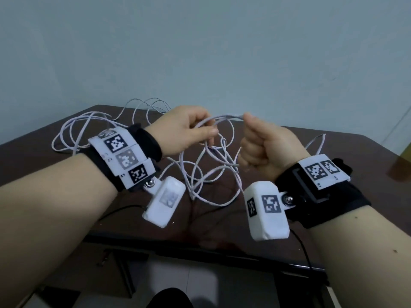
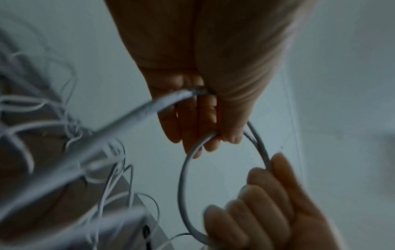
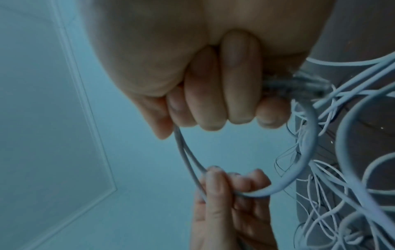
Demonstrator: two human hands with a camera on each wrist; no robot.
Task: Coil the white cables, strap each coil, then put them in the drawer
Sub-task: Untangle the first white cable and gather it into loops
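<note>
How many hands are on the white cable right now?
2. The left hand pinches the cable loop; the right hand has its grip on the same loop, above the table.

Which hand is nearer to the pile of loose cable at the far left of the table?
Left. The left hand is held up just right of the loose cable pile, gripping a cable loop. The right hand grips the same loop farther right.

You wear a black strap on each bare forearm. The left wrist band carries white plates with square black-and-white markers; the right wrist band too. A white camera box hangs from each by a silver screw.
</note>
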